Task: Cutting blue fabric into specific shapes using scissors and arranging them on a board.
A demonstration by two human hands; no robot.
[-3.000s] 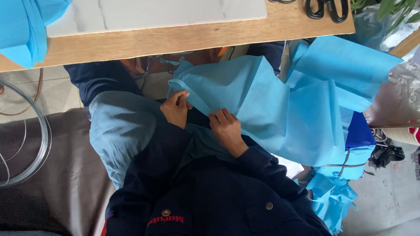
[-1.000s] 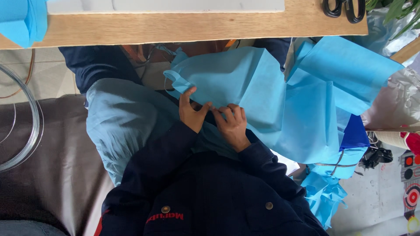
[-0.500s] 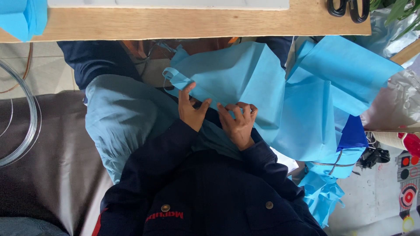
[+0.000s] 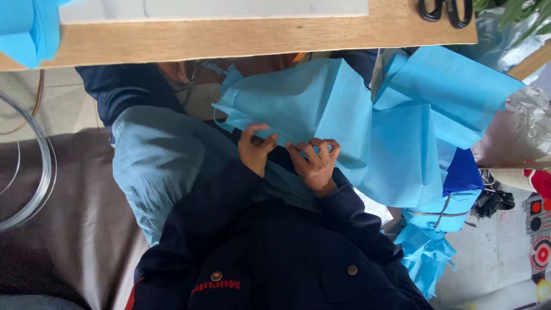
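Note:
A light blue non-woven fabric sheet [image 4: 304,106] hangs from under the table edge over my lap. My left hand [image 4: 254,150] pinches its lower edge with thumb and fingers. Just to the right, my right hand [image 4: 315,163] grips the same edge, fingers curled over a fold. The two hands are almost touching. My dark navy jacket sleeves [image 4: 229,201] run up from the bottom of the view. More blue sheets [image 4: 425,115] lie folded to the right.
A wooden table edge [image 4: 229,37] crosses the top, with black scissors [image 4: 445,8] at its right end and a blue fabric stack [image 4: 26,26] at its left. A paler blue cloth [image 4: 155,161] drapes on the left. A wire hoop [image 4: 34,166] lies far left, crumpled silver foil [image 4: 519,129] far right.
My hands have come closer together on the sheet's lower edge, and both now pinch it. The sheet has shifted slightly under the table edge.

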